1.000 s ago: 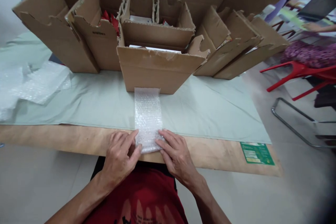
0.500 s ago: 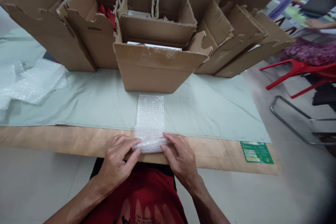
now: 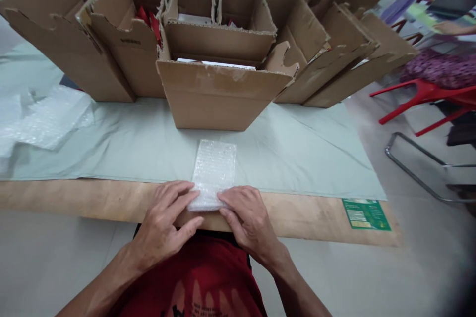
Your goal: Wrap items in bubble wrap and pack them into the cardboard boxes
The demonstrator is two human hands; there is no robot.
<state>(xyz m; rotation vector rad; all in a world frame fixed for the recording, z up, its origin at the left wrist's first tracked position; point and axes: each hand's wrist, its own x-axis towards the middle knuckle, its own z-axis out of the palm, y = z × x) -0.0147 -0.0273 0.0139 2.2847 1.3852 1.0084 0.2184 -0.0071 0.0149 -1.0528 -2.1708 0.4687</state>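
A strip of bubble wrap lies flat at the table's front edge. Its near end is folded over into a thicker, layered part with a crease across it. My left hand rests at the left side of this fold, fingertips on the wrap and thumb spread away, so it is open. From the right, my right hand presses its fingers on top of the fold, thumb at the near edge, closed on the wrap. Whether anything is wrapped inside cannot be seen.
Cardboard bins stand behind the wrap, some with red and white items inside. More bubble wrap lies at left on the pale green cloth. A green card is on the wooden edge at right. A red chair stands beyond.
The folded end has been turned over further and flattened, so the strip is shorter. My right hand has shifted left onto the fold, and my left thumb has come away from the wrap.
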